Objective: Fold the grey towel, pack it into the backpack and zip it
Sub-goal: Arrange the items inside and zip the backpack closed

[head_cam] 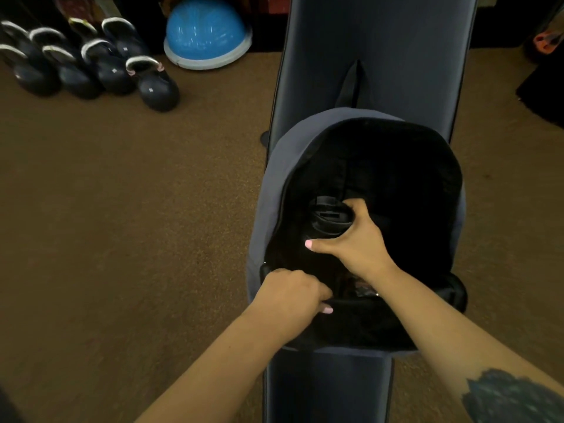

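Note:
A grey backpack (274, 166) lies flat on a dark padded bench (381, 50), its main compartment unzipped and spread wide, showing a black lining. Inside it, my right hand (357, 242) grips a dark rolled bundle (329, 216) with a strap or band round it; I cannot tell whether this is the grey towel. My left hand (290, 297) holds the near left rim of the backpack's opening, fingers curled over the edge. A small shiny item shows deep in the opening between my two wrists. No other towel is visible.
The bench runs from the near edge to the far edge of the view over brown carpet (137, 193). Several black kettlebells (91, 65) and a blue half-ball trainer (207, 32) stand on the floor at the far left. Dark objects sit at the far right.

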